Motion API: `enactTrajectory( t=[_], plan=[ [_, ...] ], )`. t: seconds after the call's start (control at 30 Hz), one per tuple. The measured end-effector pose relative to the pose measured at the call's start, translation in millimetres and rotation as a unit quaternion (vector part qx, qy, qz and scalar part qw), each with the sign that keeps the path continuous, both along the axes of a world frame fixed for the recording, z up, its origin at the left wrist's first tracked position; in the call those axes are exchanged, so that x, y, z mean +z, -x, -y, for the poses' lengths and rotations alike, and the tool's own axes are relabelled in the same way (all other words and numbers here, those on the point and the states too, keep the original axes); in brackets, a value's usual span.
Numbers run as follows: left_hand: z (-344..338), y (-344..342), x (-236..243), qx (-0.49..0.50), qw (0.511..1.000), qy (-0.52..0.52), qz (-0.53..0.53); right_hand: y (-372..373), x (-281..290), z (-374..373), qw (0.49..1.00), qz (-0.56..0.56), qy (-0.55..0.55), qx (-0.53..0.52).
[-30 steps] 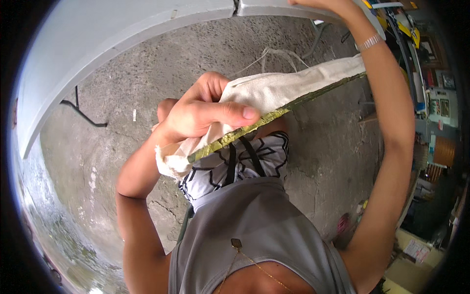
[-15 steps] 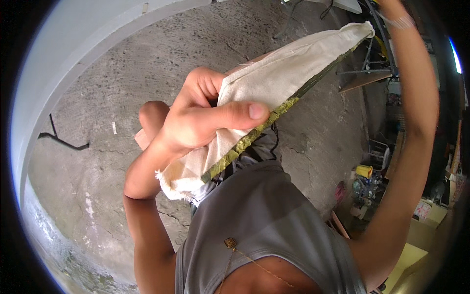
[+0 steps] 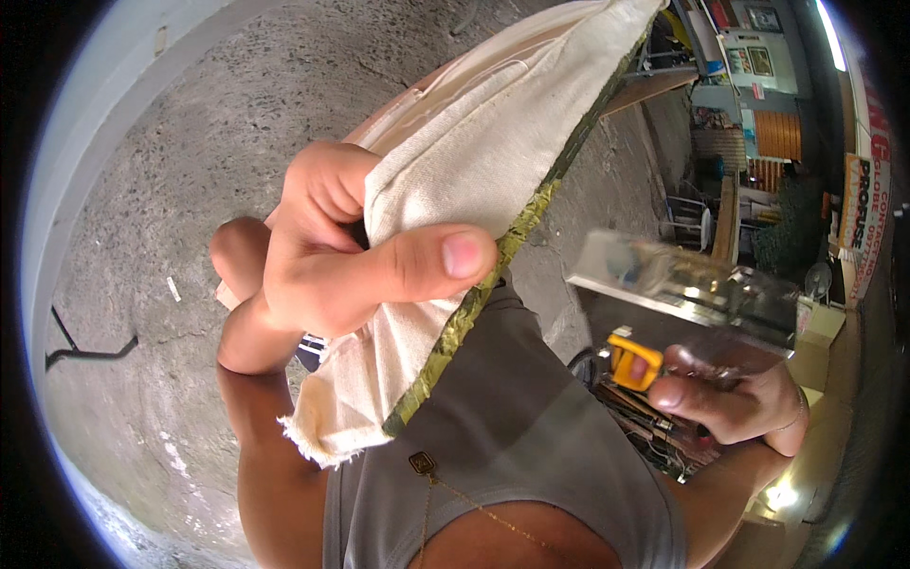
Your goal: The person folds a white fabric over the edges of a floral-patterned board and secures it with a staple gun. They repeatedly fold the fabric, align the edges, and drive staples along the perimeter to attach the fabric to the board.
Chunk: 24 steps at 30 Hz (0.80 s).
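My left hand (image 3: 355,261) is closed on an off-white cloth (image 3: 483,142), its thumb lying on top beside the edge. A green-and-yellow camouflage-patterned strip (image 3: 488,280) runs along the cloth's right edge, and the near end is frayed. Upward, the cloth runs out at the top of the picture. At the right, my right hand (image 3: 730,408) grips a glossy rectangular thing (image 3: 692,294) with mirror-like or see-through faces. A yellow piece (image 3: 633,361) shows at the thumb. Blur and glare hide its exact kind. It is apart from the cloth.
Beneath lies rough grey concrete floor (image 3: 161,218). A pale curved wall or panel edge (image 3: 71,142) bounds the left, near a thin black metal leg (image 3: 95,351). Tools and clutter (image 3: 654,417) lie beyond my right arm, with boards, a white chair frame (image 3: 687,213) and a sign farther right.
My right hand came down from the upper right, bringing the glossy thing into view and leaving the cloth's far end. The cloth and left hand shifted slightly left; the view has turned slightly right.
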<state>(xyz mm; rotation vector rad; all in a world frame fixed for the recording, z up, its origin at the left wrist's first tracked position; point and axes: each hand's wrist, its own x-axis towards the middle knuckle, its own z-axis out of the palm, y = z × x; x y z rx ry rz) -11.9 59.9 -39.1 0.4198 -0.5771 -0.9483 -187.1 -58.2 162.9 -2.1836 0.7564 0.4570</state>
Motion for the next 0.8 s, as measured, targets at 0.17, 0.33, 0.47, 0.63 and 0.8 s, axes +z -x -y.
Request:
enactTrajectory(
  t=[0.17, 0.33, 0.47, 0.63, 0.8],
  plan=[
    [0.8, 4.8, -1.1, 0.033, 0.999, -0.003, 0.002, -8.9, -10.0, 1.4, 0.994, -0.043, 0.007, 0.105],
    [2.8, 12.4, -2.7, 0.091, 0.995, -0.034, -0.001, -15.0, -14.9, -5.6, 0.981, 0.059, 0.029, 0.182],
    [6.0, 12.4, -2.9, 0.12, 0.992, -0.034, 0.005, -14.5, -12.2, -9.3, 0.981, 0.052, 0.046, 0.182],
    [-1.7, 9.9, -2.7, 0.127, 0.991, -0.047, 0.01, -20.5, -18.5, -5.3, 0.98, 0.06, 0.046, 0.182],
    [0.7, 10.7, 4.7, 0.099, 0.994, -0.048, -0.014, -20.6, -14.0, -17.7, 0.989, 0.049, 0.045, 0.133]
  ],
)
